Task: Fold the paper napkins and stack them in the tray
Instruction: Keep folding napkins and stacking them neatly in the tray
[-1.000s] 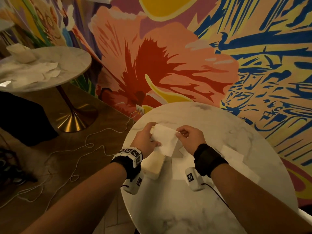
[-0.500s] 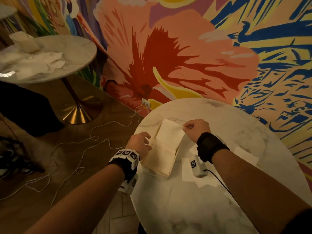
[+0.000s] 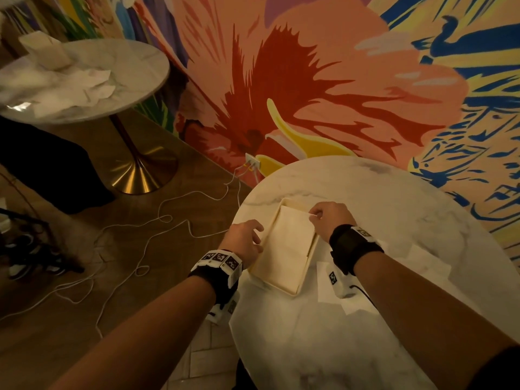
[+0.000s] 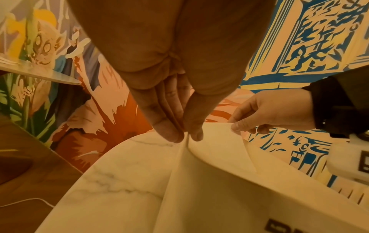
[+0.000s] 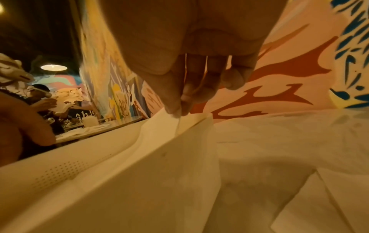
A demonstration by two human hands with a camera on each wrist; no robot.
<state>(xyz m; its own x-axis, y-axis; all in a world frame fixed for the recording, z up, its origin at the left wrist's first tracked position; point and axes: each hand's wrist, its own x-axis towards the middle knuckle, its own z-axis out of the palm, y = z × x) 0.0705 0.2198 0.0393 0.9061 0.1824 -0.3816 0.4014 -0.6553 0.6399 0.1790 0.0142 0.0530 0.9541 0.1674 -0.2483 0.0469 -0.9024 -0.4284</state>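
**Two hands lower a folded napkin into a tray**

Two hands work at a cream tray (image 3: 305, 270) on a round white marble desk (image 3: 394, 209). The tray is rectangular and lies near the desk's left edge, turned at a slight angle. A folded paper napkin (image 3: 289, 240) sits inside it, covering most of the tray's floor.

The left hand (image 3: 244, 239) is at the tray's left side. In the left wrist view its thumb and fingertips (image 4: 169, 134) are pressed together, pinching the napkin's near edge into a raised crease. The right hand (image 3: 330, 218) is at the tray's far right corner, its thumb and forefinger pinching the napkin's corner, which is lifted a little above the tray wall. Both wrists wear black straps with small white camera units.

More loose white napkins (image 3: 422, 257) lie flat on the desk to the right of the tray, partly under the right forearm.

Behind the desk stands a wall painted with a large mural (image 3: 323, 80) of a pink and red flower, with blue and yellow patterns to the right. To the left, a second round marble desk (image 3: 135, 68) on a brass pedestal carries a heap of crumpled napkins. A thin white cable (image 3: 168, 220) trails in loops across the wooden floor from a wall socket (image 3: 252, 165).
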